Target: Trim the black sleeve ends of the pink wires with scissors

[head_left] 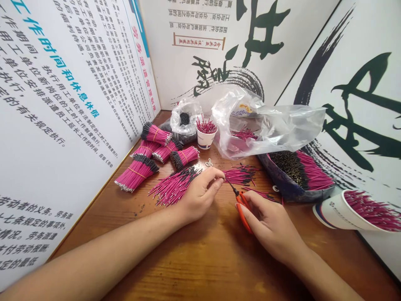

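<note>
My left hand (203, 192) is closed in a pinch above the middle of the table. Whatever lies between its fingertips is too small to make out. In my right hand (269, 221) is a pair of scissors-like snips with orange handles (243, 211), its dark tip pointing at the left fingertips. Beside and behind the left hand lies a loose pile of pink sticks with black ends (173, 184), possibly short wires. More loose pink pieces (239, 174) lie just past the snips' tip.
Banded pink bundles (136, 172) lie at the left. A paper cup (205, 140) of pink pieces stands behind, near a clear plastic bag (282, 125). At the right are a dark blue container (291, 190) and a tilted cup (333, 211). Printed panels (103, 62) enclose the table (200, 267).
</note>
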{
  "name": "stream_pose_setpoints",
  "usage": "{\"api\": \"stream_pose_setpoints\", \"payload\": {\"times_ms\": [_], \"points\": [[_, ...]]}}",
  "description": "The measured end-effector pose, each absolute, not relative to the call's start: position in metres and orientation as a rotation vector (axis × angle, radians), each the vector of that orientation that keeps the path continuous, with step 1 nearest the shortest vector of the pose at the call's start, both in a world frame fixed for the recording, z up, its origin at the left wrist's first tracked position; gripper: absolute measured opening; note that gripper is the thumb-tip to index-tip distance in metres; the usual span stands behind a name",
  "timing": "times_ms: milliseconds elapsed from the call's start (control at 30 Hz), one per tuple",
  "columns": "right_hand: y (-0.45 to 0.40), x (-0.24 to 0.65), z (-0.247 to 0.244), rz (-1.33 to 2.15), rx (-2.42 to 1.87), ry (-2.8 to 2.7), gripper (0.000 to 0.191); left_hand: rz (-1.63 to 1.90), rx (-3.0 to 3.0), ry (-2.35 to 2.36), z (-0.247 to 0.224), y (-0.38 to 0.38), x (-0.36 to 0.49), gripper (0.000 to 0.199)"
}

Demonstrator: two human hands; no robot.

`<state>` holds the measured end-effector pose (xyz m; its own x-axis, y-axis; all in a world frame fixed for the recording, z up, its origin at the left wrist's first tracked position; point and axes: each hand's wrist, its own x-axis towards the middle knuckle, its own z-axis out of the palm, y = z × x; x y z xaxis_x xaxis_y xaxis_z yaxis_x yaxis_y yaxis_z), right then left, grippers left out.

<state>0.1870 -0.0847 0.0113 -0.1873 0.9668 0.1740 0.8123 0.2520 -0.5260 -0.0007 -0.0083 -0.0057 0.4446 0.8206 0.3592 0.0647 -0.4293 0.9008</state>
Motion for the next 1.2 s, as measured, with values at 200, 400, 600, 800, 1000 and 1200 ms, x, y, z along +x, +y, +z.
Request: {"api": "stream_pose_setpoints", "payload": {"times_ms": [200,400,600,800,1000,1200], "points": [[-0.0857,0.1868,0.0117,0.458,-1.62,-2.069,0.029,1.079,1.839,0.757,-0.0054,-0.0073,-0.0009,0.015],[-0.086,0.1869,0.0133,0.48,-1.632,-2.074,0.029,1.101,1.871,0.756,-0.0067,-0.0058,-0.0009,0.014],[-0.0856,0.1869,0.0136,0.482,-1.636,-2.077,0.029,1.102,1.867,0.756,-0.0059,-0.0055,-0.0004,0.014],[-0.0853,0.1873,0.015,0.483,-1.616,-2.087,0.029,1.119,1.868,0.76,-0.0064,-0.0058,-0.0002,0.015],[-0.0843,0.1886,0.0143,0.425,-1.608,-2.115,0.029,1.125,1.871,0.757,-0.0055,-0.005,-0.0009,0.014],[-0.0844,0.1888,0.0138,0.371,-1.6,-2.117,0.027,1.099,1.862,0.779,-0.0052,-0.0053,-0.0007,0.015]]}}
